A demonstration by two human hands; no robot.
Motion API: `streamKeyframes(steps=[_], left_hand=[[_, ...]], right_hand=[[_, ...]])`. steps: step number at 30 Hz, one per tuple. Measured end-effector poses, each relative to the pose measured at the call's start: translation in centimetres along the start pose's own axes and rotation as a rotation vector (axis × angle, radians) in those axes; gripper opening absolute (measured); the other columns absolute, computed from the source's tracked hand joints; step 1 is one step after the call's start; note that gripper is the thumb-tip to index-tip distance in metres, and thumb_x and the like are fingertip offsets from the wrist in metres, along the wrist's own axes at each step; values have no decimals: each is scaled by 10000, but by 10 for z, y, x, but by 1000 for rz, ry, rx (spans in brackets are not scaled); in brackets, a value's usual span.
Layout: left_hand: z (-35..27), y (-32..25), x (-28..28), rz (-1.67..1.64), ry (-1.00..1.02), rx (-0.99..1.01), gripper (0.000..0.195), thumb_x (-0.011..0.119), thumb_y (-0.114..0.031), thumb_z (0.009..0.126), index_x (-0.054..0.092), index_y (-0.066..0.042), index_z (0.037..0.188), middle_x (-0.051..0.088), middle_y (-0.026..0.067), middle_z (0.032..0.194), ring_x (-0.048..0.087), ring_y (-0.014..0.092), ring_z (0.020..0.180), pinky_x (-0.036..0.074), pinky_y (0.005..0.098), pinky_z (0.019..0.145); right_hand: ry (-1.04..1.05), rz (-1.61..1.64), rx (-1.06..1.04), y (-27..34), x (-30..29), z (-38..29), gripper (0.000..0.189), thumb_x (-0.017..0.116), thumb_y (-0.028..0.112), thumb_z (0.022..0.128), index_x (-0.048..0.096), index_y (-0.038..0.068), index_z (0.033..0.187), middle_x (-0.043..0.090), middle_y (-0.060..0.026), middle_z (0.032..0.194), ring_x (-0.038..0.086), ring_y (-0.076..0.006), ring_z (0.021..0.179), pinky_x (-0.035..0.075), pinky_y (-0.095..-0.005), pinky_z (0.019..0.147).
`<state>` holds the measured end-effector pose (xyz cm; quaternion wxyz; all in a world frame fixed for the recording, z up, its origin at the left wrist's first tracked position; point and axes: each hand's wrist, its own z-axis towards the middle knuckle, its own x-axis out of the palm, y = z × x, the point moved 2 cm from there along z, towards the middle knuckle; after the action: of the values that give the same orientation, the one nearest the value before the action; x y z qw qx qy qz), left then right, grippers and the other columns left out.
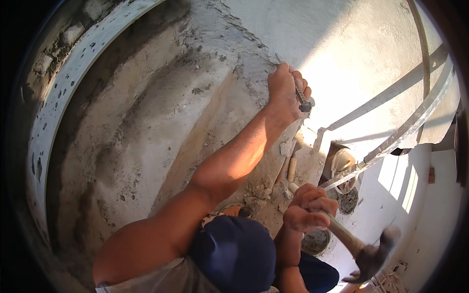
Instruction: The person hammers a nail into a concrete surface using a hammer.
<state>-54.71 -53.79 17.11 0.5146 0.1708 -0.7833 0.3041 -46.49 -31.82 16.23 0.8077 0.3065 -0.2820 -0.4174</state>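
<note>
My left hand (283,89) is closed around a ribbed steel bar chisel (300,95). Its blunt struck end points back toward me, and its thin far end meets the broken edge of the wall plaster (262,45). A claw hammer (377,256) is gripped by its wooden handle in my right hand (309,210), low and to the right. The hammer head is apart from the chisel and slightly blurred. Rough grey mortar (227,40) lies exposed left of the smooth pale plaster. Below my arms show my knees (234,252) in dark blue cloth.
Broken plaster lumps (258,196) lie below my left forearm, beside a tool with a wooden handle (292,169). Two containers of grey mortar (348,201) stand to the right. A long metal bar (403,135) crosses the right side. A pale spotted strip (73,73) curves along the left.
</note>
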Motion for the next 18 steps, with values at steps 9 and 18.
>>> streamKeyframes(steps=[9, 18], left_hand=[[-6, 5, -12, 5, -55, -12, 148, 324, -142, 978, 383, -115, 845, 356, 9, 551, 263, 116, 425, 251, 308, 394], [2, 5, 5, -35, 36, -21, 174, 324, -143, 976, 379, -122, 812, 337, 2, 541, 241, 116, 420, 235, 305, 388]], right_hand=[[120, -468, 243, -45, -4, -5, 521, 425, 531, 1021, 333, 113, 724, 353, 17, 526, 328, -68, 417, 271, -287, 366], [185, -747, 65, -70, -17, 3, 430, 479, 320, 1047, 370, 92, 699, 371, 15, 536, 329, -65, 474, 243, -269, 443]])
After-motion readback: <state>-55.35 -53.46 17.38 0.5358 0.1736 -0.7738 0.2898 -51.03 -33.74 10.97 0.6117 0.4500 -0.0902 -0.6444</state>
